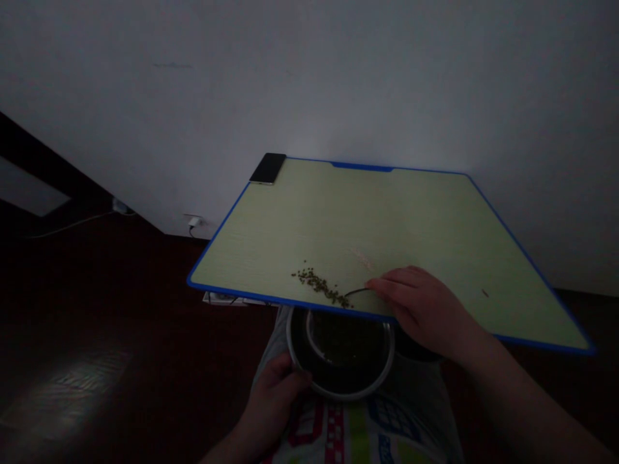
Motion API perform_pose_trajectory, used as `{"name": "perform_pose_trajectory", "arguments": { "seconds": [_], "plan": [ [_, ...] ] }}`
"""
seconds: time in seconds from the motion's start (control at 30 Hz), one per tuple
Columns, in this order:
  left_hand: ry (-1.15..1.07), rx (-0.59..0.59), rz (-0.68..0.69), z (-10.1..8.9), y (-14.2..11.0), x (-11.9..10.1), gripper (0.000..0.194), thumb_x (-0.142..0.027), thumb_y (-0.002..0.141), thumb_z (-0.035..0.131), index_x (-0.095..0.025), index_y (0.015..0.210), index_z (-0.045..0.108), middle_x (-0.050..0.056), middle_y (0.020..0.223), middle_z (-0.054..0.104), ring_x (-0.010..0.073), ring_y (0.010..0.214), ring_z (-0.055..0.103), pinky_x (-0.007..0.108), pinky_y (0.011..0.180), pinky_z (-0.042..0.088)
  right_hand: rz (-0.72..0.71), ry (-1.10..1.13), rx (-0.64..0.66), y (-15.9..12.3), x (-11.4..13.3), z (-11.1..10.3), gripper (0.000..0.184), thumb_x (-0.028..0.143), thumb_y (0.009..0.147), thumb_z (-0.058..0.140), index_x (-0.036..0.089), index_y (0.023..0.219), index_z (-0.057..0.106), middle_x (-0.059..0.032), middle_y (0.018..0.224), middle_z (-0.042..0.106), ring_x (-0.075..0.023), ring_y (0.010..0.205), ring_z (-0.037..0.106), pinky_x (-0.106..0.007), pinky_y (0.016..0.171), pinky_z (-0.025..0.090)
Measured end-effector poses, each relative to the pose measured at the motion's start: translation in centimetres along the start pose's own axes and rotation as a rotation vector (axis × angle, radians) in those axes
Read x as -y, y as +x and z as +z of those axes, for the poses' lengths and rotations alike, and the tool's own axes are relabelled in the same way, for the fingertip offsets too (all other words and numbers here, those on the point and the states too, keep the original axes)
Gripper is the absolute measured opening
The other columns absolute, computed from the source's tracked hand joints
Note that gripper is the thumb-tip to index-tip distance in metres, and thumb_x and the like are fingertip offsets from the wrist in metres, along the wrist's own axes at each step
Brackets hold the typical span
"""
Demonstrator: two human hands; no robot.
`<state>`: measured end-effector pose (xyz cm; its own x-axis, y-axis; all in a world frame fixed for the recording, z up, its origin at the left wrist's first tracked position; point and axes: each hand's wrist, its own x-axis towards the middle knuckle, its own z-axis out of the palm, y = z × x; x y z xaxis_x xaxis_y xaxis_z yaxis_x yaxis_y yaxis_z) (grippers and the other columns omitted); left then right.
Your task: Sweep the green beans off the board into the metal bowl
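— Resting flat near the lower centre of the frame, the right hand (425, 306) lies with fingers together on a pale green table (387, 219), its fingertips touching a thin dark implement (356, 292); which kind it is cannot be told in the dim light.

— And the beans?

— A small scatter of green beans (322, 285) lies just left of that hand, along the table's blue front edge. Directly below, the left hand (275, 386) curls around the rim of a metal bowl (341, 354) held under the edge, thumb on its left side.

— Anything else?

— A dark phone (267, 168) sits on the table's far left corner, upper centre of the frame
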<state>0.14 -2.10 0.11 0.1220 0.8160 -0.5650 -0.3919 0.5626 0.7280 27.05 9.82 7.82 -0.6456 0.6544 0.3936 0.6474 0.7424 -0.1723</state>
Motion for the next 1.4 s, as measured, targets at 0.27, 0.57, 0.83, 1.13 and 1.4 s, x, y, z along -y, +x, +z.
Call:
{"name": "perform_pose_trajectory", "arguments": {
  "seconds": [0.27, 0.57, 0.83, 1.13, 1.4],
  "plan": [
    [0.01, 0.005, -0.032, 0.2, -0.1, -0.3, 0.011, -0.026, 0.067, 0.083, -0.023, 0.078, 0.086, 0.005, 0.082, 0.09, 0.0372, 0.088, 0.083, 0.048, 0.093, 0.06, -0.032, 0.043, 0.036, -1.0, -0.1, -0.8, 0.041, 0.005, 0.097, 0.051, 0.022, 0.12, 0.08, -0.0087, 0.097, 0.082, -0.0225, 0.085, 0.075, -0.038, 0.078, 0.06],
    [-0.036, 0.028, -0.034, -0.1, -0.3, 0.2, 0.011, -0.024, 0.07, 0.083, -0.022, 0.08, 0.085, 0.007, 0.086, 0.091, 0.0364, 0.09, 0.083, 0.049, 0.096, 0.06, -0.021, 0.016, -0.039, -0.4, 0.0, -0.1, 0.034, 0.009, 0.104, 0.049, 0.019, 0.118, 0.079, -0.009, 0.096, 0.083, -0.0218, 0.084, 0.076, -0.037, 0.077, 0.06],
    [-0.051, 0.036, -0.042, 0.0, -0.2, -0.1, 0.012, -0.024, 0.07, 0.084, -0.023, 0.081, 0.087, 0.006, 0.085, 0.091, 0.0361, 0.088, 0.083, 0.048, 0.094, 0.06, -0.076, 0.038, -0.037, 0.3, 0.3, -0.1, 0.033, 0.007, 0.103, 0.05, 0.017, 0.115, 0.079, -0.0086, 0.093, 0.083, -0.0213, 0.083, 0.076, -0.036, 0.076, 0.058],
    [0.013, 0.023, -0.035, -0.6, 0.0, 0.3, 0.017, -0.025, 0.068, 0.082, -0.023, 0.084, 0.088, 0.005, 0.087, 0.091, 0.038, 0.093, 0.082, 0.052, 0.099, 0.059, -0.121, 0.051, -0.075, 0.0, 0.0, -0.3, 0.033, 0.006, 0.104, 0.048, 0.016, 0.116, 0.077, -0.0082, 0.092, 0.082, -0.02, 0.08, 0.075, -0.034, 0.074, 0.056],
    [-0.02, 0.051, 0.001, -0.5, 0.0, 0.6, 0.016, -0.024, 0.072, 0.082, -0.024, 0.086, 0.089, 0.005, 0.093, 0.092, 0.0368, 0.095, 0.083, 0.049, 0.099, 0.059, -0.141, 0.02, -0.072, 0.8, -0.2, 0.4, 0.036, 0.005, 0.102, 0.047, 0.016, 0.115, 0.078, -0.008, 0.093, 0.083, -0.0201, 0.082, 0.076, -0.035, 0.075, 0.056]
  ]
}}
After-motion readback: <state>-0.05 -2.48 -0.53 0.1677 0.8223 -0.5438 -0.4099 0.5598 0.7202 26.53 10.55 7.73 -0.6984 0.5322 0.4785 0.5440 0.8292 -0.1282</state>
